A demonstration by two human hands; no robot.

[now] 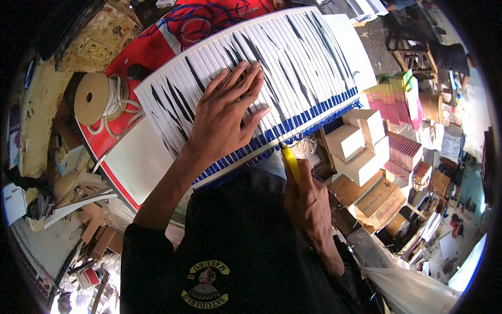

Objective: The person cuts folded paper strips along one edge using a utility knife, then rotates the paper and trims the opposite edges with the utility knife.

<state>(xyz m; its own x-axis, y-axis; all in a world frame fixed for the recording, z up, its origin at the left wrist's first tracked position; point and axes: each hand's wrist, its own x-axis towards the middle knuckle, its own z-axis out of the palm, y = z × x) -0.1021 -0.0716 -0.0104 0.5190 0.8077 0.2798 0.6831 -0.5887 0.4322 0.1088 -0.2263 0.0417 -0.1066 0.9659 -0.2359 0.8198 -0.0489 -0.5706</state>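
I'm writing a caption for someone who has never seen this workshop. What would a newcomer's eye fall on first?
Probably the broad, ridged white bundle with blue bands along its near edge, filling the upper middle under the spread left hand. Next, the bright yellow slim tool in the right hand, at that edge. Then the red tabletop behind, with a tan round spool at its left.
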